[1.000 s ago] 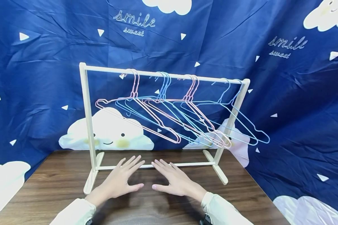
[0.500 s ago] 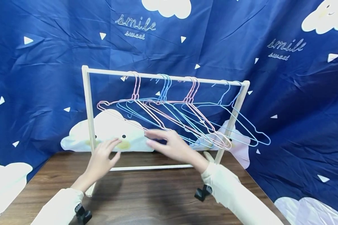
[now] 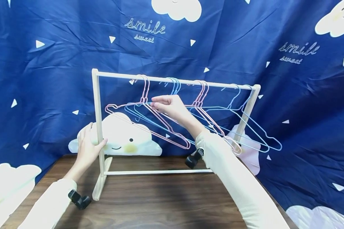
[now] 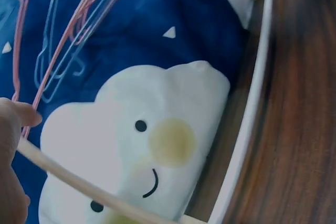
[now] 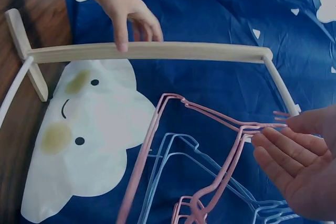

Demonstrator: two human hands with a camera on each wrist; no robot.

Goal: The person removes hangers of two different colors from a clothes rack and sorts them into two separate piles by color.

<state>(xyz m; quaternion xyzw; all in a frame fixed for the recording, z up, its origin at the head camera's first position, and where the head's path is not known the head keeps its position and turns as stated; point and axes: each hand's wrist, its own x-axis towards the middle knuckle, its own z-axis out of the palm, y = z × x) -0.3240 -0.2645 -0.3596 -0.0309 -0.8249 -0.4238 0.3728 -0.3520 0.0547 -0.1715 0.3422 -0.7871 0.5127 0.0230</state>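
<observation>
A white wooden rack (image 3: 123, 75) stands on the table with pink and blue wire hangers on its top bar. In the head view my left hand (image 3: 87, 148) is at the rack's left post (image 3: 97, 105), thumb crossing in front of it and fingers extended on its outer side. My right hand (image 3: 172, 106) is raised before the blue hangers (image 3: 176, 83), just right of the left pair of pink hangers (image 3: 145, 92). In the right wrist view its straight fingers (image 5: 289, 156) overlap the pink hangers' necks, with the thumb apart from the fingers.
More pink hangers (image 3: 202, 92) and two blue hangers (image 3: 235, 95) hang farther right. A lower bar (image 3: 157, 172) joins the rack's feet above the brown wooden table (image 3: 149, 203). Behind is a blue cloth (image 3: 60, 79) with white clouds. Each sleeve carries a black wrist camera (image 3: 79, 199).
Both hands have risen from side by side low over the table. The left hand has moved left to the rack's left post; the right hand has moved up to the hangers.
</observation>
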